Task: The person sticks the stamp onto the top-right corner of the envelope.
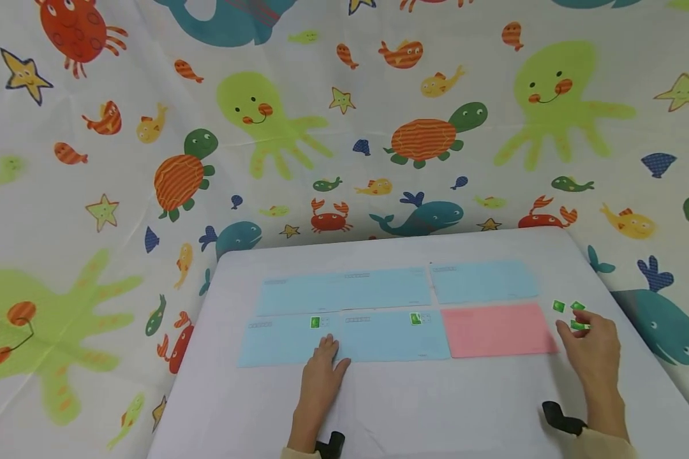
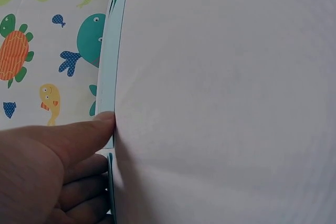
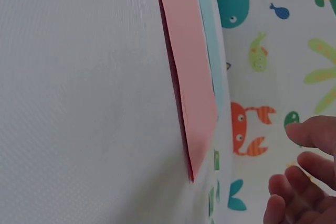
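Observation:
My left hand (image 1: 321, 370) rests with extended fingers at the lower edges of two neighbouring blue envelopes, the left one (image 1: 281, 347) and the middle one (image 1: 396, 341). Each bears a green stamp at its upper right: one stamp (image 1: 315, 322) above my fingertips, another stamp (image 1: 416, 318) farther right. At the right, my right hand (image 1: 597, 347) hovers by loose green stamps, with a stamp (image 1: 577, 325) between thumb and fingers in the head view. In the right wrist view the thumb and fingers (image 3: 310, 135) are apart, bent loosely, with nothing between them.
A pink envelope (image 1: 499, 330) lies left of my right hand. Behind stands a row of three blue envelopes (image 1: 485, 282). Two more loose stamps, one nearer the envelopes (image 1: 559, 306), lie on the white table (image 1: 436, 408). A sea-animal cloth (image 1: 344, 146) hangs behind.

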Motion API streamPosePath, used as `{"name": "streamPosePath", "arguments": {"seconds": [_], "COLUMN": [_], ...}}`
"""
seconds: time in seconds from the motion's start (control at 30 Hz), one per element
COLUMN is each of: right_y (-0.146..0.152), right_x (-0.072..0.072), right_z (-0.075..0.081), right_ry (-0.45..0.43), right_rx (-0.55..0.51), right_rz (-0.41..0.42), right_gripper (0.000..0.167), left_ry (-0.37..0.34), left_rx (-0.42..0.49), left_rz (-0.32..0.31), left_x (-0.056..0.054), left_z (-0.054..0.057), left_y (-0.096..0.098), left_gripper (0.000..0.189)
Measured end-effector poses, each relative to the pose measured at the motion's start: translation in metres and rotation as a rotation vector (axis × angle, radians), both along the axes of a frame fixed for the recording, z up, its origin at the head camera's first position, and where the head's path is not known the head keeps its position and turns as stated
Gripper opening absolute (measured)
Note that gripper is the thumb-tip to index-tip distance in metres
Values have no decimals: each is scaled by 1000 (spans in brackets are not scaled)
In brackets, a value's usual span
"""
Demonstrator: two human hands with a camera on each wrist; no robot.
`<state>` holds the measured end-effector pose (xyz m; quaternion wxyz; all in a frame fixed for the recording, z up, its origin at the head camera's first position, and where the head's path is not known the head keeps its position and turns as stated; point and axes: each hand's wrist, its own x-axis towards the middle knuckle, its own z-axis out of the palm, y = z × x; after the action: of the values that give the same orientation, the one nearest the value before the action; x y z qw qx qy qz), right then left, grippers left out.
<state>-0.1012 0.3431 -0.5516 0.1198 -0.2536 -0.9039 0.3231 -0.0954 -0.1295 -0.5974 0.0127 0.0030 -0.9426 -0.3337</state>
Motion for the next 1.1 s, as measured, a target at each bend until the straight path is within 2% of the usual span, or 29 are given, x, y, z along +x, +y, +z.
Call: {"name": "streamPosePath", "arguments": {"seconds": [0.23, 0.63, 0.87, 1.1], "right_y": [2, 23, 34, 41], "right_x": [-10, -23, -26, -27], "right_z": [-8, -22, -26, -26], "right_ry": [-43, -175, -207, -218], "right_rx": [-22, -118, -155, -148], "right_rz": [-1, -22, -63, -84], "right_gripper": [54, 65, 66, 65], "left_ry": [-18, 8, -6, -5], "left_rx": [-6, -14, -4, 4], "left_rz": [37, 9, 2, 5], "left_x": [3, 0, 0, -1], "left_z": [0, 0, 0, -2], "left_y": [-9, -7, -3, -1], "left_gripper": [50, 50, 50, 50]}}
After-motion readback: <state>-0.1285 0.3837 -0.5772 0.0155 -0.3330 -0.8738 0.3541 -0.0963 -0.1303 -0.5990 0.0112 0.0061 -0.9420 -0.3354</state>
